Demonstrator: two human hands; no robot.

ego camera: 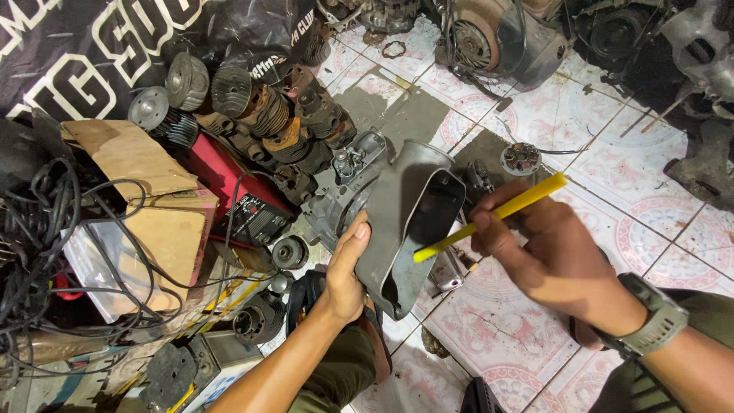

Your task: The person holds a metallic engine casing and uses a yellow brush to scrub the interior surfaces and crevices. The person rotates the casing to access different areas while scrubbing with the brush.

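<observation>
your left hand (345, 271) has a closed grip on the near edge of the grey metal housing (405, 222), propped over the tiled floor (612, 145) mid-scene. your right hand (550, 248) pinches the yellow stick (489, 216), tip poking inside the housing's opening.

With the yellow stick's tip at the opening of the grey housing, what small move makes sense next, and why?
Probably ease the yellow stick deeper into the grey housing. Its tip sits at the dark opening, the right hand grips it like a pen, and the left hand braces the housing's edge.
</observation>
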